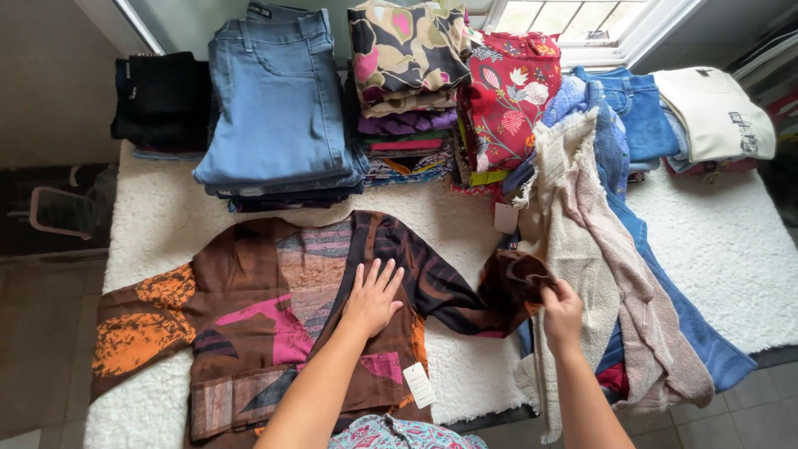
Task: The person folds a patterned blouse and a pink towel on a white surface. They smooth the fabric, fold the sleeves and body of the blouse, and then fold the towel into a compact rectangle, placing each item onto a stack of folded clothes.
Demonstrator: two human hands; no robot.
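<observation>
A brown patterned top with orange, pink and black patches lies spread flat on a fluffy white cover. My left hand rests flat on its middle, fingers apart, pressing the fabric down. My right hand pinches the cuff of the top's right sleeve, which is stretched out to the right over a heap of clothes. A white price tag hangs from the top near its lower hem.
Folded stacks line the back: black garments, blue jeans, patterned fabrics, a red floral piece, denim and a cream top. A loose heap of beige and blue clothes lies at the right.
</observation>
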